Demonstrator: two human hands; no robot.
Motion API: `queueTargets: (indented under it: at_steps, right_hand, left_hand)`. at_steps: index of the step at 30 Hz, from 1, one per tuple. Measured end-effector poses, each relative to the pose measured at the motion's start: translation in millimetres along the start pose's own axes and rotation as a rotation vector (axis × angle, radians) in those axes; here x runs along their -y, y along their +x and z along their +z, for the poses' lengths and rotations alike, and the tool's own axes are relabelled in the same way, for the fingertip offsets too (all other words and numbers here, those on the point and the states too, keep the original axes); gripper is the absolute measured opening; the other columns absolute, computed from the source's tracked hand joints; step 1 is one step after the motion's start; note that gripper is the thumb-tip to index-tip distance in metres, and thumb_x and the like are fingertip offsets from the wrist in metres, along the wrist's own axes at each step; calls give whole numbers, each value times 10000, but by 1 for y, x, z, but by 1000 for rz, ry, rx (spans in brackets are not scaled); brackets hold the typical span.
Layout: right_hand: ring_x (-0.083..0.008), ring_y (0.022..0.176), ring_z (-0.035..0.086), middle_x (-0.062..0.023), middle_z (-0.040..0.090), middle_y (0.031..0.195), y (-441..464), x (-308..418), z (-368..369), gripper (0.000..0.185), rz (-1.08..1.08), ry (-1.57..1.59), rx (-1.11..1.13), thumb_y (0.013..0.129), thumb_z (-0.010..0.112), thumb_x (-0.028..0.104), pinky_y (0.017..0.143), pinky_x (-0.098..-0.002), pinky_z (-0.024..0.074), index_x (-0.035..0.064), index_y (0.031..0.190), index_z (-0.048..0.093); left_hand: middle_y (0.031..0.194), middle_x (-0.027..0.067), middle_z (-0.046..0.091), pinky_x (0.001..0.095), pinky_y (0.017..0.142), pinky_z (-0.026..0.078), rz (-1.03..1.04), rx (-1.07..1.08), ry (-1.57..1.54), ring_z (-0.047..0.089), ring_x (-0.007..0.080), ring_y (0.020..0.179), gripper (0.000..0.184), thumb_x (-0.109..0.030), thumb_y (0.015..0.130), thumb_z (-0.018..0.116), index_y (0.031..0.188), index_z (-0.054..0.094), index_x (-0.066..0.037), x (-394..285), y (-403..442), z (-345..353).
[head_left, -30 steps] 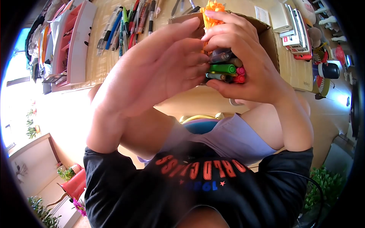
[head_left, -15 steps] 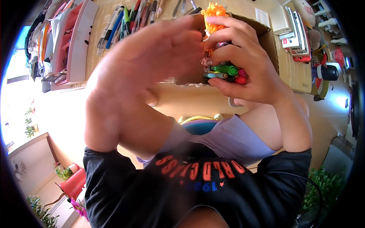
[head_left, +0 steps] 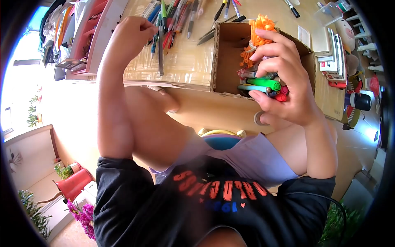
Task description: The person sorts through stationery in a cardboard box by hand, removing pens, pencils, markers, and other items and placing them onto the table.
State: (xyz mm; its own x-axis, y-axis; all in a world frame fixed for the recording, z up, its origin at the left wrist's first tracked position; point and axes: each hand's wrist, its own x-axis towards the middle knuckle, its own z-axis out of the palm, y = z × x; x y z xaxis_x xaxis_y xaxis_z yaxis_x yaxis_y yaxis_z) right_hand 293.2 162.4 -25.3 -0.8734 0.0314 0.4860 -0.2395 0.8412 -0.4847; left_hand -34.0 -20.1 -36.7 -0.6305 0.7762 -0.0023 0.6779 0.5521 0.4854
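My right hand (head_left: 288, 78) curls round a bundle of pens over a cardboard box (head_left: 227, 61); a green pen (head_left: 263, 84), pink pen ends (head_left: 282, 94) and a light blue pen (head_left: 253, 88) show between thumb and fingers. An orange bumpy object (head_left: 262, 32) rises at the upper fingertips, with thin orange pieces (head_left: 247, 55) below it. At the upper left, my left hand (head_left: 138, 35) is closed at the edge of a row of loose pens (head_left: 177, 18); what its fingers grip is hidden. A long grey strip (head_left: 161, 53) lies right beside its fingertips.
A pink shelf unit (head_left: 98, 37) stands at the left of the table (head_left: 187, 68). Behind the box lie a few pens and a black marker (head_left: 293, 10). Stacked white boxes (head_left: 334, 61) and a clear container (head_left: 328, 13) are at the right.
My left hand has moved from beside the bundle to the loose pens at the upper left and closed. My right hand still holds the bundle; the whole view has shifted.
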Motion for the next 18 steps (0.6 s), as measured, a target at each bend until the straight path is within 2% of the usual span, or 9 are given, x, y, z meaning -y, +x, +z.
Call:
queueTargets:
  at_steps: [1, 5, 9, 10, 13, 14, 15, 17, 18]
  right_hand:
    - [-446, 1421, 511, -141, 666, 1194, 0, 0, 0, 282, -1, -3, 1, 780, 802, 124, 1147, -552, 413, 73, 986, 615]
    - [-444, 1430, 510, -136, 665, 1204, 1, 1, -1, 278, -12, -25, 15, 781, 796, 126, 1150, -550, 418, 69, 985, 618]
    - [-441, 1432, 512, -134, 668, 1218, 0, 2, -2, 275, -15, -59, 25, 778, 796, 129, 1148, -545, 423, 69, 985, 624]
    - [-441, 1432, 513, -135, 669, 1224, 0, 2, -3, 277, -18, -75, 29, 777, 797, 130, 1148, -545, 423, 70, 987, 627]
    - [-445, 1433, 512, -141, 670, 1240, 0, 3, -4, 288, -25, -105, 32, 772, 805, 135, 1146, -547, 422, 71, 994, 633]
    - [-447, 1434, 511, -143, 671, 1245, 0, 3, -5, 293, -27, -115, 29, 770, 808, 137, 1145, -549, 422, 71, 996, 635]
    - [-450, 1436, 507, -145, 671, 1248, 0, 3, -5, 297, -32, -115, 20, 768, 812, 140, 1144, -551, 420, 72, 996, 636]
    - [-455, 1442, 500, -149, 671, 1256, 0, 3, -3, 304, -37, -118, 2, 764, 820, 146, 1143, -556, 417, 73, 996, 638]
    - [-457, 1445, 496, -150, 671, 1258, -1, 3, -3, 307, -32, -114, 0, 761, 823, 149, 1143, -557, 415, 74, 996, 640]
  left_hand:
    - [763, 69, 681, 339, 672, 475, -36, 56, 39, 589, 136, 700, 280, -242, 983, 752, 992, 761, 38, 0, -3, 0]
    - [778, 139, 688, 413, 705, 496, -8, 29, 187, 617, 238, 712, 294, -261, 942, 787, 979, 759, 29, 5, -9, 22]
    - [812, 233, 718, 522, 751, 538, -19, -16, 255, 700, 427, 809, 332, -317, 886, 770, 873, 794, 13, -5, -18, 35]
    - [763, 183, 654, 431, 708, 493, -25, 24, 302, 608, 270, 700, 365, -333, 933, 773, 894, 753, 30, -5, -16, 35]
    - [711, 168, 628, 423, 675, 481, -63, -27, 180, 578, 249, 647, 367, -332, 926, 751, 894, 742, 34, -6, -18, 19]
    - [664, 146, 606, 421, 651, 470, -48, -71, 89, 570, 219, 621, 380, -342, 913, 735, 882, 731, 36, -3, -19, 11]
    - [681, 73, 626, 352, 642, 457, -86, -98, 69, 559, 139, 642, 342, -325, 949, 735, 882, 740, 10, -7, -18, 2]
    - [688, 119, 695, 355, 628, 504, 53, -128, -229, 645, 220, 604, 283, -278, 910, 769, 875, 745, 2, -1, -11, -10]
    - [650, 79, 654, 328, 624, 505, 129, -122, -466, 639, 194, 599, 206, -207, 930, 779, 889, 727, -12, -10, -14, -12]
